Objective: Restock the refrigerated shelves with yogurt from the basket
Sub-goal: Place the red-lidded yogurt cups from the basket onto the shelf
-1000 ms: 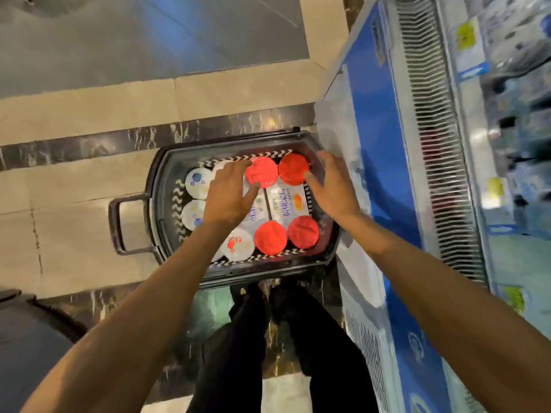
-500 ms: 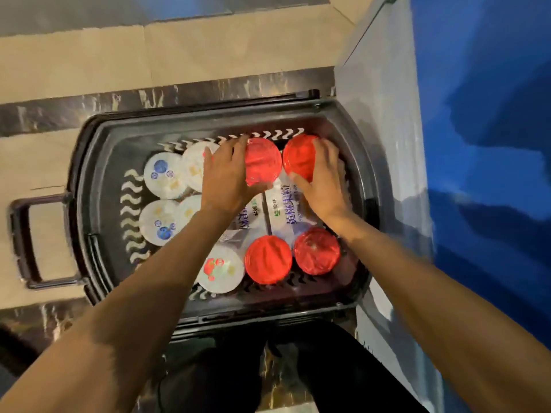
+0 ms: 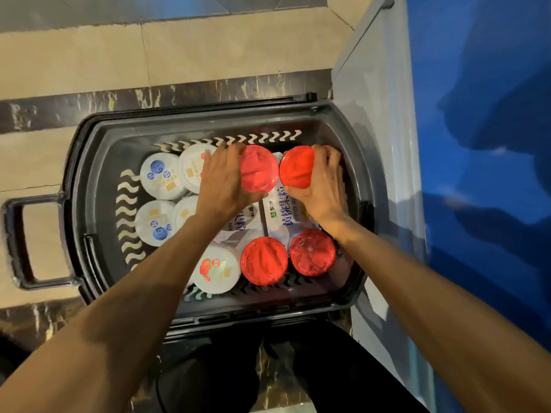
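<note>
Against the far wall of the basket (image 3: 208,116), the left hand (image 3: 226,183) curled round an upright red-lidded yogurt cup (image 3: 258,169), the right hand (image 3: 323,189) round the neighbouring cup (image 3: 298,166); each lay inboard of its hand.

Dim warm light; red lids glare; wide-angle edge distortion.

The basket (image 3: 89,162) sits on the floor (image 3: 208,55) left of the cabinet (image 3: 477,189), with yogurt cups (image 3: 264,260) inside it.

forearms (image 3: 125,317): bare to elbow | trousers (image 3: 214,380): black, loose
</note>
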